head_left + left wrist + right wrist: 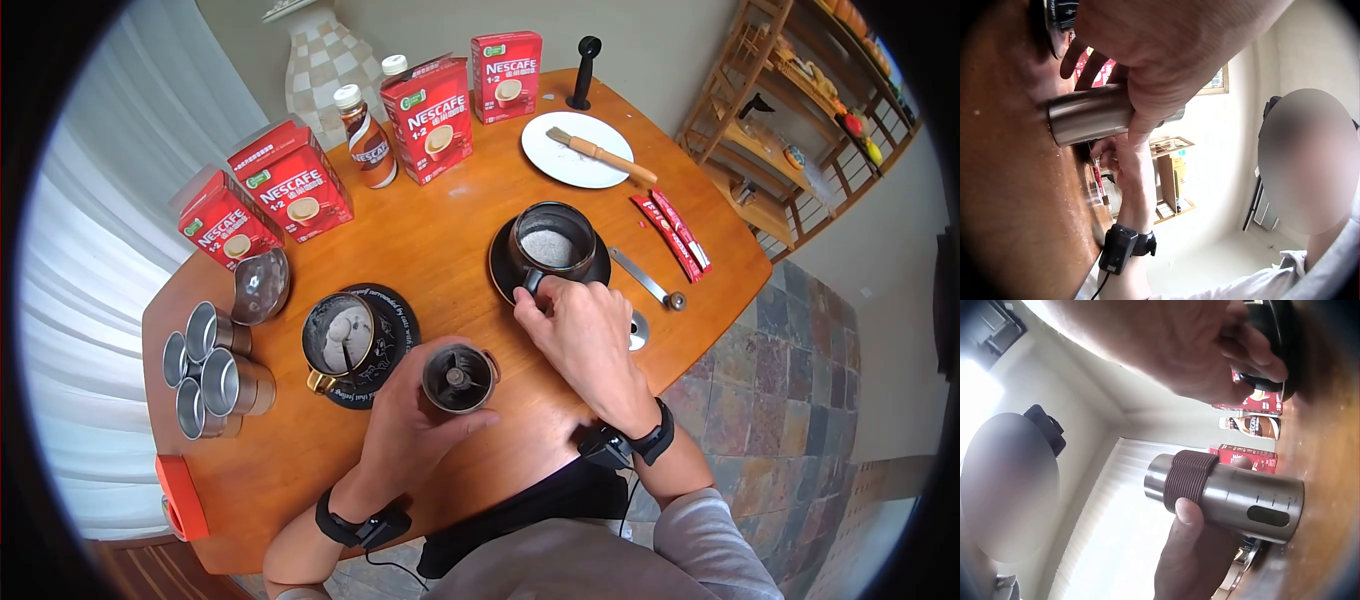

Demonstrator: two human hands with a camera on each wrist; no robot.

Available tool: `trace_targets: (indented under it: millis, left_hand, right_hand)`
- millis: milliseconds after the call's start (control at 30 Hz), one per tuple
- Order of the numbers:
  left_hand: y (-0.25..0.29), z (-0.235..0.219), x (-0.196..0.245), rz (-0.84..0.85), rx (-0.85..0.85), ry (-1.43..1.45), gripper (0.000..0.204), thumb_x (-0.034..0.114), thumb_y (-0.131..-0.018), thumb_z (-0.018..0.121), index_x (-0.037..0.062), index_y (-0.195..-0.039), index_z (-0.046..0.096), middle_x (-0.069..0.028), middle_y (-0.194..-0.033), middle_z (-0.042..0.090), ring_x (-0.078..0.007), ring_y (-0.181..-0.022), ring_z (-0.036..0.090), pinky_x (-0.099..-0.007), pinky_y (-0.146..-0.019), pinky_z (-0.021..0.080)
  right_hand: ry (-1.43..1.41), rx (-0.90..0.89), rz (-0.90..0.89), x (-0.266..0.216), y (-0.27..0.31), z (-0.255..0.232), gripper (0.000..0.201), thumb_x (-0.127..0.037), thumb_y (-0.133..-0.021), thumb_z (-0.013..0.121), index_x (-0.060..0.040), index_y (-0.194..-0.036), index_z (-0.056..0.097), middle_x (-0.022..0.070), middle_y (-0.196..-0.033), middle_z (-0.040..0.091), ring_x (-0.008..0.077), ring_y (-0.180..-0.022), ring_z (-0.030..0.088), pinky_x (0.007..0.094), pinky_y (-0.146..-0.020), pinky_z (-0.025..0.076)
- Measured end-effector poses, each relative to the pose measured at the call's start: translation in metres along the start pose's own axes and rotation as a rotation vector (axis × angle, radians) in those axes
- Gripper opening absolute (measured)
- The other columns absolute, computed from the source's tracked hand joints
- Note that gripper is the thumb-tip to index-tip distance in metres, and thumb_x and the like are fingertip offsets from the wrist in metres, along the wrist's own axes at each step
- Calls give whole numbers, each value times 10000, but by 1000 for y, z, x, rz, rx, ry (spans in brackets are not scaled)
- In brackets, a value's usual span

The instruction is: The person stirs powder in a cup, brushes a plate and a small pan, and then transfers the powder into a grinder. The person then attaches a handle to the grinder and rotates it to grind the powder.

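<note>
My left hand (400, 415) grips a steel manual coffee grinder (458, 400) round its body. Its top is off, showing the shaft inside; a brown ribbed band (1192, 478) circles it in the right wrist view. The grinder stands upright, its base close to the tabletop. My right hand (588, 335) pinches the handle of a dark cup (517, 250) holding pale powder, on a dark saucer (499, 268). Left of the grinder, a gold-handled cup (312, 335) with greyish powder and a spoon sits on a black coaster (402, 335).
A crank handle (640, 272) and red sachets (672, 235) lie to the right. Behind are a white plate (540, 165) with a brush (600, 152), a black tamper-like tool (582, 85), red Nescafe boxes (432, 118) and a bottle (368, 140). Several steel cups (238, 385) stand left.
</note>
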State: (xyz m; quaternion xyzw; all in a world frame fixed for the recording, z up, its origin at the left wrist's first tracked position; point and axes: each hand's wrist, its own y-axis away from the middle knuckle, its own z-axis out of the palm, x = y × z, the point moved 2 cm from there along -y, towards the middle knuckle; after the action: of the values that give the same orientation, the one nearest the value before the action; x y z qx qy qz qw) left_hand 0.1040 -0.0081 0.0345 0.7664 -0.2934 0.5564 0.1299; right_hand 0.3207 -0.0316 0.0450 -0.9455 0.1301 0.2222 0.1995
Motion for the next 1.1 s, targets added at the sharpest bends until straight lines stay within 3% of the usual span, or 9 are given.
trace_targets:
  millis: [433, 533, 633, 667, 767, 800, 933, 1033, 1100]
  left_hand:
    - [0, 2, -6, -31, -2, 82, 646, 173, -782, 935, 28, -1319, 606, -137, -1196, 702, -252, -1112, 689, -367, -980, 534]
    - [-1, -1, 5, -11, -11, -34, 610, 118, -791, 926, 16, -1290, 590, -63, -1127, 726, -127, -1060, 678, -319, -987, 523]
    - [0, -2, 7, 5, 11, -87, 584, 141, -801, 921, 18, -1273, 600, -76, -1118, 735, -140, -1051, 685, -323, -984, 520]
    - [0, -2, 6, -4, 11, -70, 594, 161, -797, 925, 17, -1272, 599, -84, -1123, 731, -155, -1051, 688, -323, -984, 517]
    - [0, -1, 1, -39, -3, -10, 603, 184, -794, 927, 21, -1275, 600, -86, -1133, 721, -163, -1061, 682, -330, -978, 518]
    - [0, -1, -1, -11, 5, -29, 614, 196, -792, 927, 28, -1284, 600, -86, -1147, 712, -166, -1073, 675, -337, -973, 520]
    - [1, 0, 2, -2, 25, -43, 629, 218, -795, 922, 38, -1301, 594, -110, -1165, 710, -190, -1086, 680, -354, -972, 519]
    - [2, 0, -2, -9, 19, -45, 737, 328, -785, 900, 47, -1370, 551, -201, -1231, 685, -372, -1161, 672, -447, -985, 523]
    - [6, -1, -1, -20, 23, -58, 741, 327, -787, 899, 35, -1367, 543, -217, -1252, 682, -388, -1171, 666, -459, -988, 522]
  right_hand:
    - [44, 35, 108, 11, -7, -4, 363, -309, -942, 706, 17, -783, 727, 264, -677, 672, 471, -684, 685, 539, -665, 541]
    - [72, 7, 112, 15, -6, -6, 374, -350, -955, 710, 2, -839, 763, 254, -695, 686, 455, -726, 701, 533, -690, 543]
    - [82, 63, 134, 8, -4, -23, 423, -404, -969, 706, 0, -861, 772, 237, -698, 696, 444, -739, 712, 528, -692, 546]
    - [35, 155, 100, 4, -3, -27, 423, -403, -982, 721, -3, -854, 766, 202, -673, 698, 380, -665, 720, 458, -627, 543]
    - [-291, 140, 52, -15, 0, -35, 352, -328, -989, 743, 0, -860, 761, 158, -640, 692, 266, -567, 700, 366, -558, 510]
    - [-437, 104, 16, -25, 1, -35, 311, -260, -1001, 743, 16, -859, 751, 98, -604, 665, 146, -515, 641, 292, -518, 459]
    - [-635, -28, -109, -48, -17, -21, 342, -274, -1034, 708, 24, -871, 749, 21, -580, 620, 60, -528, 572, 253, -504, 417]
    - [-812, -140, -108, -54, -42, -4, 359, -309, -1055, 682, -2, -880, 752, -6, -583, 614, 47, -509, 536, 232, -488, 384]
    - [-952, -175, -108, -55, -54, 10, 387, -344, -1074, 648, -15, -900, 753, -7, -584, 618, 27, -483, 510, 190, -469, 362]
